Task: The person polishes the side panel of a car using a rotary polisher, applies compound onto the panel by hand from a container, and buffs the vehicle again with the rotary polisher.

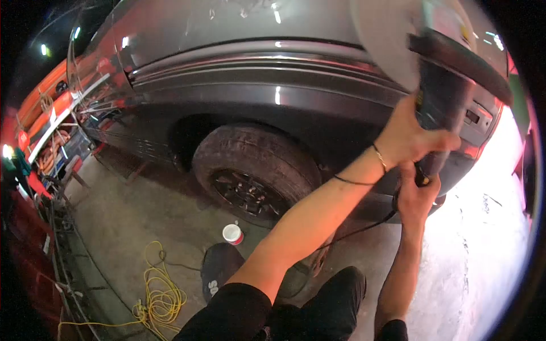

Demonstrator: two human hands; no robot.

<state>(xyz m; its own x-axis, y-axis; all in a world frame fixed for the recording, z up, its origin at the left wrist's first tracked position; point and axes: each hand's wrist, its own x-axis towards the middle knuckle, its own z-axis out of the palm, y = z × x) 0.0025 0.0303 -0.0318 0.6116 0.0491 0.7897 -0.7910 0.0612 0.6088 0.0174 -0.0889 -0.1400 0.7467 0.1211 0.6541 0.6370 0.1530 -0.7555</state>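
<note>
A black power polisher [446, 94] is held up at the upper right, close to the side of a dark grey vehicle [227, 91]. Its pale round pad [389, 37] is blurred and looks to be against or just in front of the body panel; contact cannot be made out. My left hand [421, 136], with two bands on its wrist, is wrapped round the polisher's body. Just below, my right hand [418, 190] grips the rear end of the tool. A black power cord [364, 228] runs from there down to the left.
A wheel [256, 173] sits under the arch in front of me. On the concrete floor stand a small white-and-red tub [232, 233] and a coiled yellow cord [165, 301]. Metal racks with orange items [48, 102] line the left. My knees are bent below.
</note>
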